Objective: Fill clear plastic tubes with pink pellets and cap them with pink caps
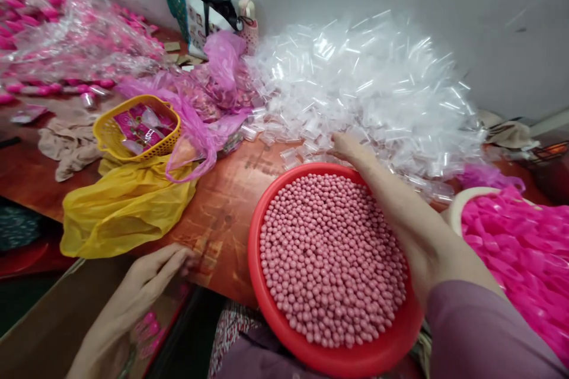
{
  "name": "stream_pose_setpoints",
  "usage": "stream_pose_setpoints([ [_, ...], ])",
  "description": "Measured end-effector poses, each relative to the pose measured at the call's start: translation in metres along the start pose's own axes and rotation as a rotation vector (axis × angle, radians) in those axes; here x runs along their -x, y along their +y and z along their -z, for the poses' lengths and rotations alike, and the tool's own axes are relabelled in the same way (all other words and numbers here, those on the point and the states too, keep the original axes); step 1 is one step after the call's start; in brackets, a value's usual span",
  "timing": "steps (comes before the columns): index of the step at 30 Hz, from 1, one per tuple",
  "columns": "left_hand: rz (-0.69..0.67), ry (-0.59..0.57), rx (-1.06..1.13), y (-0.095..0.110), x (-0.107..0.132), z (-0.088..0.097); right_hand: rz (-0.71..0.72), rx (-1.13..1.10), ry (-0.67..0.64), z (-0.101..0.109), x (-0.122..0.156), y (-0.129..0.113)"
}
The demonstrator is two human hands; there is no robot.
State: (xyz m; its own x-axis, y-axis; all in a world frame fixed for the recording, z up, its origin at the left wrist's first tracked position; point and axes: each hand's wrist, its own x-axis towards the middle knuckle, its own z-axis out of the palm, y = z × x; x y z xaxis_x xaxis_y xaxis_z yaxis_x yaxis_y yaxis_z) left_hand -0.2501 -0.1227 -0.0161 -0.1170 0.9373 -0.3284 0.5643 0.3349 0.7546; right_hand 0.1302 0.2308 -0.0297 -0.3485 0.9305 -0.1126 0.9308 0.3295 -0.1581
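My right hand (351,149) reaches over the far rim of a red basin (256,237) to the near edge of a heap of clear plastic cases (355,89). Its fingers point left and are partly hidden, so their grip does not show. Small round pink beads (329,254) fill the basin, which sits close to my body. Down by the table's front edge, my left hand (153,275) is above an open cardboard box (57,320) with bright pink pieces (149,331) inside. Its fingers are stretched out, the tips blurred, and I make out nothing held.
On the left stand a yellow basket (104,130) with pink packets and a yellow plastic bag (124,207). Pink-purple bags (195,124) lie behind. Bright pink pieces (520,243) fill a white tub (456,213) at right. Wrapped pink items (66,29) cover the far left.
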Motion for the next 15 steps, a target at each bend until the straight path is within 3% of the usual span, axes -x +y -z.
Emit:
stream_pose_setpoints([
  [4, -0.288, 0.034, -0.014, 0.047, -0.062, -0.018, 0.085, -0.240, 0.199, -0.009, -0.014, 0.013],
  [8, -0.607, 0.101, -0.147, 0.090, -0.155, -0.057, 0.073, -0.555, 0.309, 0.016, 0.017, 0.008],
  [10, -0.644, 0.130, -0.251, 0.107, -0.199, -0.084, 0.038, -0.611, 0.262, 0.036, 0.054, -0.006],
  [12, -0.672, 0.111, -0.338, 0.121, -0.232, -0.110, 0.071, -0.603, 0.123, 0.054, 0.097, -0.022],
  [14, -0.644, 0.087, -0.412, 0.129, -0.253, -0.130, 0.123, -0.565, -0.062, 0.063, 0.138, -0.032],
  [15, -0.620, 0.073, -0.440, 0.132, -0.260, -0.136, 0.140, -0.520, -0.079, 0.064, 0.155, -0.034],
])
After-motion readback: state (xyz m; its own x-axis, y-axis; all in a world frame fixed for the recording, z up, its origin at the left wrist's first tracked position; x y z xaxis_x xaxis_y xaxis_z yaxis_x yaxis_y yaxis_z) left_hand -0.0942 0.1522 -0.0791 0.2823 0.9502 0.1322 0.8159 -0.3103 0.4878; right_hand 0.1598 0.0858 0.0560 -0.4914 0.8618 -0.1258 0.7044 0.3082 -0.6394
